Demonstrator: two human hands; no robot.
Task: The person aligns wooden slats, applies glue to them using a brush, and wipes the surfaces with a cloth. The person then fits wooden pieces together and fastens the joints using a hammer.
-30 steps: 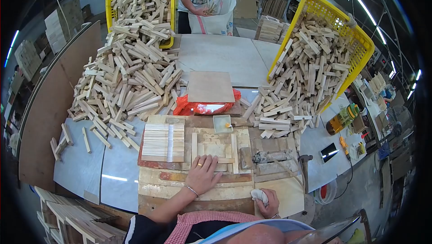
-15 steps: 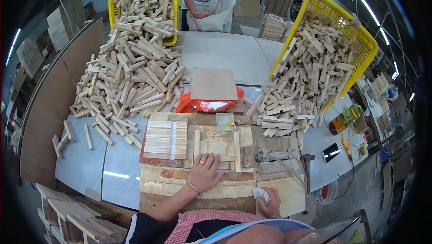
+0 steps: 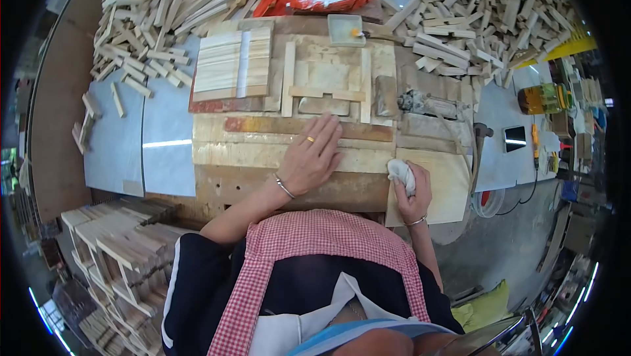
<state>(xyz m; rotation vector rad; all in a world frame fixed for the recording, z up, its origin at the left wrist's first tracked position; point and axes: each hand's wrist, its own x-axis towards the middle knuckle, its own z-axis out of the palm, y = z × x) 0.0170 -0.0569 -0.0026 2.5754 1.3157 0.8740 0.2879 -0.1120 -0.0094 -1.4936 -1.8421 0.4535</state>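
Note:
My left hand (image 3: pixel 310 156) lies palm down with fingers stretched out on the worn wooden work board (image 3: pixel 256 152). Its fingertips reach the reddish-brown bar (image 3: pixel 263 126), just short of a notched wooden crosspiece (image 3: pixel 315 92). That crosspiece lies across two wooden strips, a left strip (image 3: pixel 289 73) and a right strip (image 3: pixel 366 83), in an H-like shape. On the right, my right hand (image 3: pixel 415 197) grips a crumpled white cloth (image 3: pixel 400 175) over a pale wooden sheet (image 3: pixel 440 188). Left of the strips sits a row of pale wooden slats (image 3: pixel 220 64).
A small tray (image 3: pixel 346 31) stands behind the strips. Piles of wooden pieces rise at the back left (image 3: pixel 177 1) and back right (image 3: pixel 486 8). A hammer (image 3: pixel 483 131), a phone (image 3: pixel 514 139) and a bottle (image 3: pixel 542 100) are at right. Stacked wooden frames (image 3: pixel 125 241) stand lower left.
My view has tilted down toward my apron. My left hand has drawn back from the crosspiece toward my body. The cloth is still in my right hand.

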